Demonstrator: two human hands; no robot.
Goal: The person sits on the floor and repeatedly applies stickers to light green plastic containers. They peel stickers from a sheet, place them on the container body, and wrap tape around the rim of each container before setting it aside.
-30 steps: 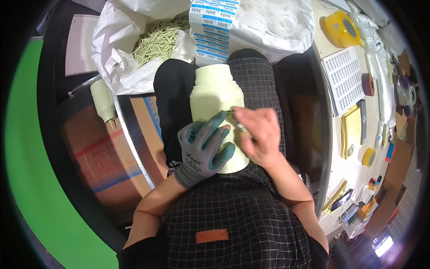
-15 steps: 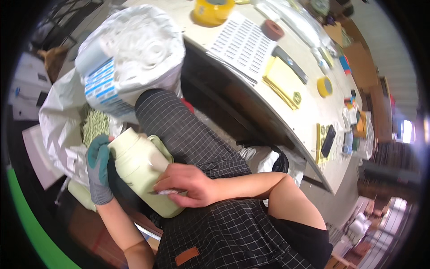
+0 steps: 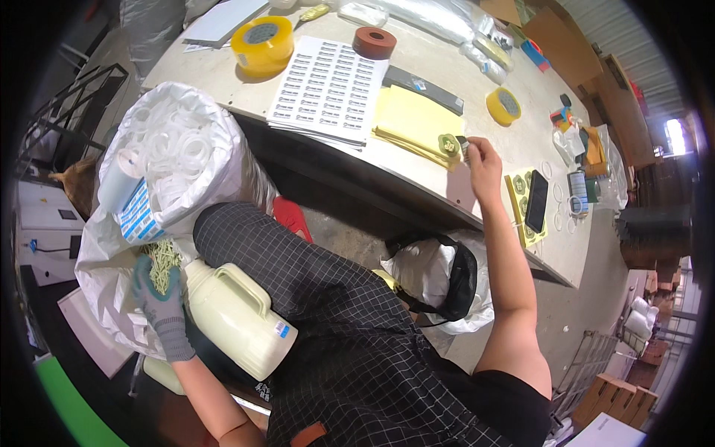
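Note:
A pale green vacuum jug (image 3: 231, 316) leans tilted across my lap, its handle facing up and a small blue label near its base. My left hand (image 3: 160, 298), in a grey and green glove, reaches into a white bag beside the jug's neck. Its thumb and fingers curl round a bunch of small pale green pieces (image 3: 161, 261). My bare right hand (image 3: 484, 165) is over the table's near edge, fingertips pinched at a small dark thing too small to name. Touching or close to those fingertips is a small green badge (image 3: 448, 145) on a yellow sheet stack (image 3: 413, 123).
Clear plastic rings (image 3: 175, 145) fill a white sack on the left. On the table (image 3: 469, 182) are printed label sheets (image 3: 324, 93), tape rolls (image 3: 262, 45), a brown roll (image 3: 374, 43), and a phone (image 3: 536, 201). A black-strapped bag (image 3: 436, 276) stands below the table.
My right hand has left the jug and moved out to the yellow sheets. My left hand has slipped from the jug's neck into the green pieces. The jug has turned, its handle now on top.

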